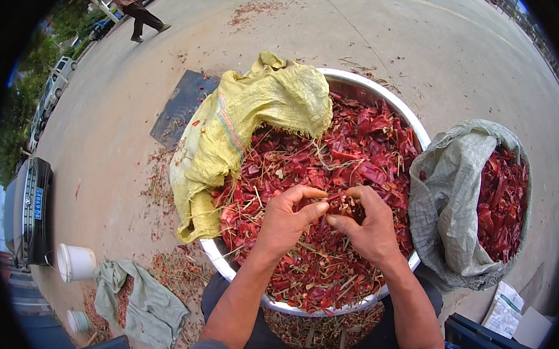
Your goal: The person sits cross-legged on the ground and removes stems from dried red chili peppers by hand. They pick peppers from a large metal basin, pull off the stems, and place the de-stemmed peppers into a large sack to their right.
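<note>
A wide basin with a pale rim point(410, 114) stands between my knees, heaped with broken dried red chilies point(372, 169) and straw-coloured stems. Over the heap, my left hand point(285, 222) pinches one end of a dried chili point(337, 203) between thumb and forefinger. My right hand point(372, 229) has its fingers closed at the chili's other end, close to the left fingertips. The chili's ends are partly hidden by the fingers. A yellow woven sack point(265, 98) drapes over the basin's far left side, its mouth lying on the chilies.
Right of the basin, a grey woven sack point(444, 196) holds more red chilies. A dark flat board point(182, 107) lies beyond the yellow sack. At left are a white bucket point(77, 262), a greenish cloth sack point(150, 317) and scattered stems. A person point(138, 13) walks far off; a car point(32, 212) is parked left.
</note>
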A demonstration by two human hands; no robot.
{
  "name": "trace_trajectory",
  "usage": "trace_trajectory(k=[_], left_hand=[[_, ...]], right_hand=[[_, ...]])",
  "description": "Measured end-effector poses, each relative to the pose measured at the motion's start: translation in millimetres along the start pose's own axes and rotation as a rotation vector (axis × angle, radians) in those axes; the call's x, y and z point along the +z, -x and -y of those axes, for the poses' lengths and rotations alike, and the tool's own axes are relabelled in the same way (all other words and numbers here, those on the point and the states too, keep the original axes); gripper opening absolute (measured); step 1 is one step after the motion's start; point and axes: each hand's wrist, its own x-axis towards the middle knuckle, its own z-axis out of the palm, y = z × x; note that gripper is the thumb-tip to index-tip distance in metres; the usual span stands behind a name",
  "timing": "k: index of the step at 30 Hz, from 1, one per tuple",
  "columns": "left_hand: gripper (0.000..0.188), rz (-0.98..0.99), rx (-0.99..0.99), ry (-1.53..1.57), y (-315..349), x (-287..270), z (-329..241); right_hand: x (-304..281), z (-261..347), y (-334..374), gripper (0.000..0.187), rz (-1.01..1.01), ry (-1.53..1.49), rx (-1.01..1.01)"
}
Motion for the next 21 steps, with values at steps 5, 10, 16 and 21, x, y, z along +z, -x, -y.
trace_trajectory(k=[5, 10, 16, 21], left_hand=[[0.015, -0.013, 0.172, -0.152, 0.9, 9.0, 6.6], [0.016, -0.024, 0.036, -0.086, 1.1, 7.6, 2.5], [0.016, -0.053, 0.132, -0.12, 3.3, 13.6, -3.9], [0.015, -0.087, 0.443, -0.415, 1.2, 7.8, 5.4]], right_hand=[[3.9, -0.1, -1.9, 0.049, -0.035, 0.109, -0.29], [8.4, -9.7, 5.0, 0.021, 0.083, -0.025, -0.101], [8.3, -9.0, 4.2, 0.016, 0.147, -0.408, 0.052], [7.0, -10.2, 4.2, 0.017, 0.217, -0.556, 0.162]])
